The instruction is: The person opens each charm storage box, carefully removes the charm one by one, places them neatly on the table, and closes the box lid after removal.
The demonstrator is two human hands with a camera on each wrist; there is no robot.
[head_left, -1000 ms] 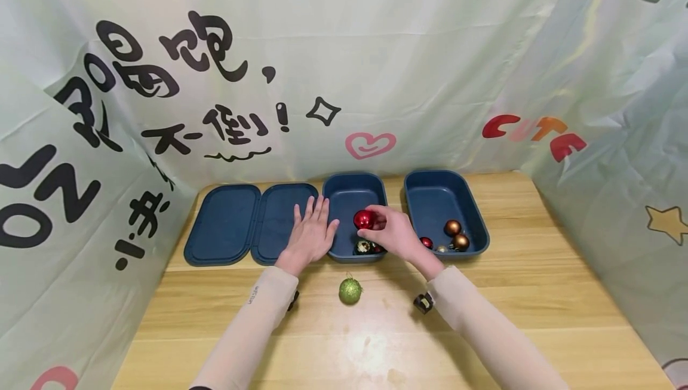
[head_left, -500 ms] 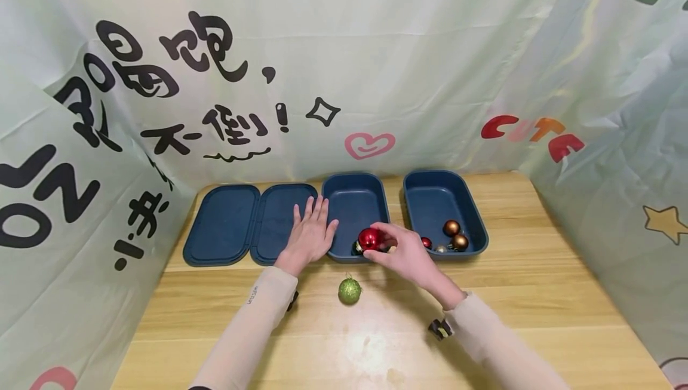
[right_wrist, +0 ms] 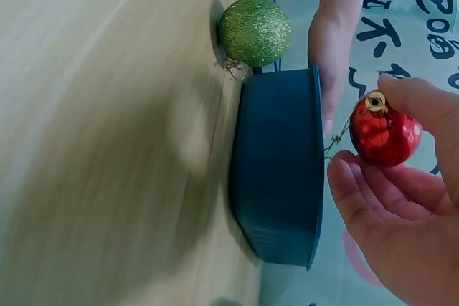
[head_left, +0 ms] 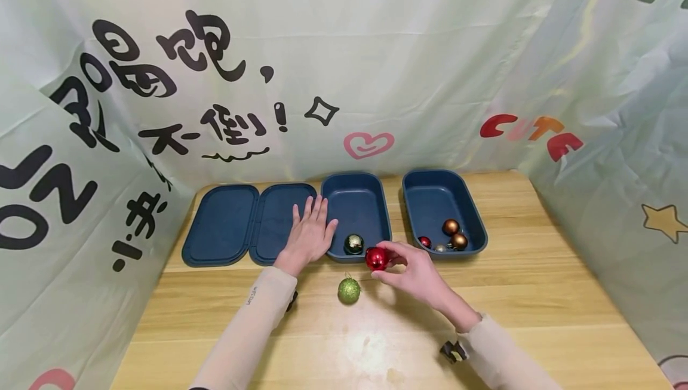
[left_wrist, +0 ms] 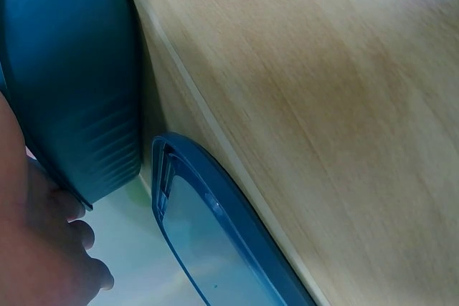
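One glossy red ball [head_left: 377,258] — in right grip [head_left: 416,270].

The left forearm [head_left: 244,330], sleeved to the wrist, slants across the tabletop [head_left: 349,354] from its near side toward the far edge. The left hand [head_left: 307,235] shows its back upward, fingers straight and slightly fanned toward the far edge, thumb angled aside. The right forearm [head_left: 502,357] slants inward from the near side, its wrist bare beyond the cuff. The right hand [head_left: 414,269] points toward the left edge, thumb and fingers bent in a pinch.
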